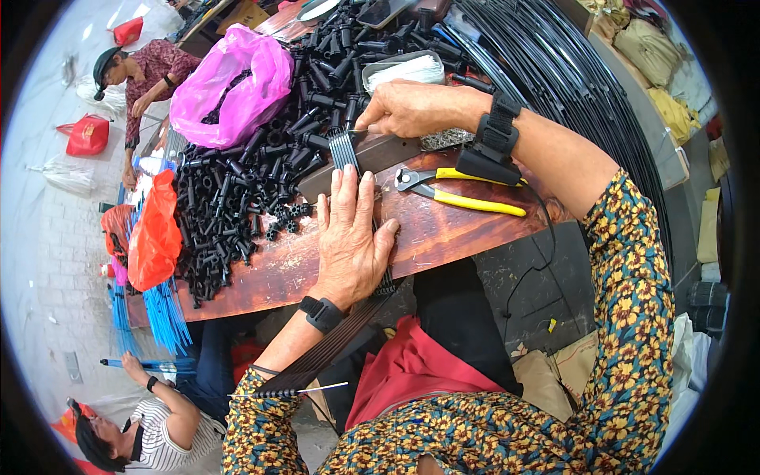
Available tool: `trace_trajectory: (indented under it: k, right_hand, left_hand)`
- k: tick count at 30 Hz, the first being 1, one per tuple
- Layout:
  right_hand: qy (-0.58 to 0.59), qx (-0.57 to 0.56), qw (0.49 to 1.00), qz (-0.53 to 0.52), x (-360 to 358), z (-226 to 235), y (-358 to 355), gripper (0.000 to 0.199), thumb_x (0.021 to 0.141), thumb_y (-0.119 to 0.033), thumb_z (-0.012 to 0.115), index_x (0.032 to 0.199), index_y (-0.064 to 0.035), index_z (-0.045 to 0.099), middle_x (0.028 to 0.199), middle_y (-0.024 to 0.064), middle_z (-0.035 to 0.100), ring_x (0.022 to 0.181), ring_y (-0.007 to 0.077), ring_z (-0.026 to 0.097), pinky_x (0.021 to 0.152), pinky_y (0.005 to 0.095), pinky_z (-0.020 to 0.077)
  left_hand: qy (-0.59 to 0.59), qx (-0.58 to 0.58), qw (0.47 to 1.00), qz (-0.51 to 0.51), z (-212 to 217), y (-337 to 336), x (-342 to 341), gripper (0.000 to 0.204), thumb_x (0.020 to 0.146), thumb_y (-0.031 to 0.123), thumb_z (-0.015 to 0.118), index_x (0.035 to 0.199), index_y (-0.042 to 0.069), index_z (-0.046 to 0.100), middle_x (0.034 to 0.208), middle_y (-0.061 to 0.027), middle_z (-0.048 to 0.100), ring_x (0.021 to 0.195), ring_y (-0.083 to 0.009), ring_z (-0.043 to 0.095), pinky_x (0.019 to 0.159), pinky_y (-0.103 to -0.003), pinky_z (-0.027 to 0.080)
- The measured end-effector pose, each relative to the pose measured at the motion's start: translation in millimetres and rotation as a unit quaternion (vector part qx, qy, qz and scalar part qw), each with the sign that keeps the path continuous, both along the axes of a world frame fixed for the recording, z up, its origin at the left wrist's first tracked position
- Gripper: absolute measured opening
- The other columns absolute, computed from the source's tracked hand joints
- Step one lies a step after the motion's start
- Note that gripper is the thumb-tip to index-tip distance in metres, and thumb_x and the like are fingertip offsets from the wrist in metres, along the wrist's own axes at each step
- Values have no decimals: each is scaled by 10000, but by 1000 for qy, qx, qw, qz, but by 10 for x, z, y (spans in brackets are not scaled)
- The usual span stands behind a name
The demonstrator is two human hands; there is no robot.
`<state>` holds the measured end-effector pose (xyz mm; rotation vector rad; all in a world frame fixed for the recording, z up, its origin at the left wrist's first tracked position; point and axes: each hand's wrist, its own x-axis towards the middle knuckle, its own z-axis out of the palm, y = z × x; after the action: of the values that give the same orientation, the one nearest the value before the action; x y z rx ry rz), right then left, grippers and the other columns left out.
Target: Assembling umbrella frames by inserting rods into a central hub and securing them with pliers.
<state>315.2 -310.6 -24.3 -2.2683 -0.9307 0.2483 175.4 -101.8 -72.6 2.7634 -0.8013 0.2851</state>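
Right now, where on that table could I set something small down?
Bare wooden tabletop shows between the left hand, the yellow-handled end nippers and the near edge; another strip, dotted with scraps, lies left of that hand, below the black plastic fittings. It's crowded beyond: fittings and a pink plastic bag.

"What's the tabletop (443, 231) like?"

"Reddish-brown and glossy, with visible grain."

"And lying on it?"

"A heap of black plastic fittings (212, 202) with a pink bag (269, 67) among them, a brown block (389, 153), and yellow-handled pliers (475, 203) beside it."
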Motion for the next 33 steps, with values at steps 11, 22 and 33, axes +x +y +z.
trace_trajectory:
  k: [11, 22, 33]
  right_hand:
    - [-80, -48, 996, 0, -56, 91, -74, 358, 835, -56, 567, 1155, -151, 694, 1011, 175, 695, 910, 336, 658, 790, 396, 504]
    - [-107, -95, 990, -1, 16, 97, -29, 387, 790, -40, 631, 1135, -195, 709, 1023, 154, 699, 956, 319, 660, 788, 404, 515]
    - [-29, 6, 998, 63, 174, -12, 57, 372, 790, -27, 598, 1154, -47, 670, 974, 192, 703, 832, 240, 670, 754, 328, 502]
  left_hand:
    - [5, 4, 1000, 4, -2, -7, 12, 675, 900, 310, 570, 1461, 26, 324, 1537, -225, 227, 1440, -384, 190, 1143, -540, 146]
    - [18, -6, 1000, -1, 11, 4, 2, 663, 919, 292, 540, 1475, 24, 298, 1546, -243, 190, 1451, -386, 151, 1152, -511, 126]
    - [15, -20, 1000, 7, 37, -1, -7, 676, 911, 341, 557, 1463, 28, 322, 1538, -231, 214, 1449, -373, 169, 1148, -528, 141]
